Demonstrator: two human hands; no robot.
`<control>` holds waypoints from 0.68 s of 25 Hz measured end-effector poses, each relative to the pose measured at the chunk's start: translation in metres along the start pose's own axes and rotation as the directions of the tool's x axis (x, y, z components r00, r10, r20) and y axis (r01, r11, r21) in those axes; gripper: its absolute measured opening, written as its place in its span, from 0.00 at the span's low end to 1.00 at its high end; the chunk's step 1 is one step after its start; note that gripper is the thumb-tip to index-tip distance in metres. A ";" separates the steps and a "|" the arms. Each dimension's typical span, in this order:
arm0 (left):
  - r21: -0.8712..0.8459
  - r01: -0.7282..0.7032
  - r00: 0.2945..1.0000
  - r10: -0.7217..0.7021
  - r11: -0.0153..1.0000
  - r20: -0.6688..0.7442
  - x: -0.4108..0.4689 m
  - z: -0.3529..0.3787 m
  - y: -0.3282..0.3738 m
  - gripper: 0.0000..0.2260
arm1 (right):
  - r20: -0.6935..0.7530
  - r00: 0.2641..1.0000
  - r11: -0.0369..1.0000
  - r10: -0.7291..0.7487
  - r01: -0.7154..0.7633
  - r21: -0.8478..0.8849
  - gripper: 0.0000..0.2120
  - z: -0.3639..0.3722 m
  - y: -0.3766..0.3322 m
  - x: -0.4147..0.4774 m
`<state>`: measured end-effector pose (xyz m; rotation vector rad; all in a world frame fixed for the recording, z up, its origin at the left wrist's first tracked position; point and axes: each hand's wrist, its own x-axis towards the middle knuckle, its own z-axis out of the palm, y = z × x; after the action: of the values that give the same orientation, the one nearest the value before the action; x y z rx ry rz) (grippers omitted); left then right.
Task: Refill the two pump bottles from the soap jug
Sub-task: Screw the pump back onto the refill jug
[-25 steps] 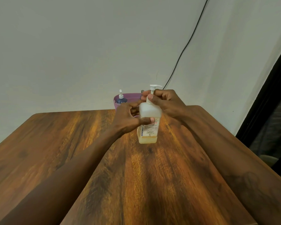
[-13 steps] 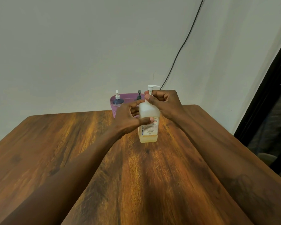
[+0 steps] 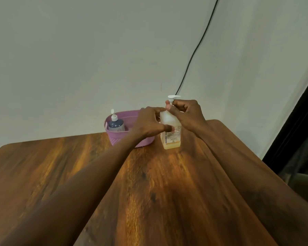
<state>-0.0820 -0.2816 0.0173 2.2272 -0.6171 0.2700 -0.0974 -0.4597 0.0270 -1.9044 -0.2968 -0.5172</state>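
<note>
The left hand [image 3: 148, 122] gripped the pump bottle [image 3: 172, 139] standing upright on the wooden surface [image 3: 158, 201], while the right hand [image 3: 188, 114] pinched its pump neck with curled fingers.

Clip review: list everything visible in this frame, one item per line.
clear bottle: one, translucent white with a little yellow liquid at the bottom, upright on the table, right of the basket
blue bottle: one, dark blue with a white pump, in the basket's left end
basket: one, mauve, at the table's far edge
table: one, brown wood
cable: one, black, running down the wall
wall: pale grey, behind the table
left hand: grips the clear bottle's body
right hand: grips its pump neck
</note>
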 end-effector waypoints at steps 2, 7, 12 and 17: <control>0.014 0.022 1.000 -0.022 1.000 0.001 0.037 0.012 -0.007 0.29 | -0.008 1.000 1.000 -0.003 0.002 -0.030 0.12 -0.007 0.023 0.028; 0.006 0.092 0.996 -0.092 0.996 0.021 0.107 0.046 -0.030 0.30 | -0.012 0.999 0.991 0.043 -0.045 -0.130 0.13 -0.014 0.076 0.087; -0.023 0.152 0.988 -0.151 0.988 0.037 0.153 0.075 -0.052 0.30 | -0.034 0.995 0.983 0.094 -0.098 -0.153 0.12 -0.016 0.116 0.124; -0.006 0.210 0.977 -0.210 0.978 0.043 0.178 0.094 -0.073 0.31 | -0.029 0.995 0.983 0.095 -0.099 -0.152 0.13 -0.015 0.146 0.142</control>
<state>0.1074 -0.3717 -0.0244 2.2710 -0.3998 0.1116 0.0870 -0.5342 -0.0183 -2.0496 -0.1526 -0.5069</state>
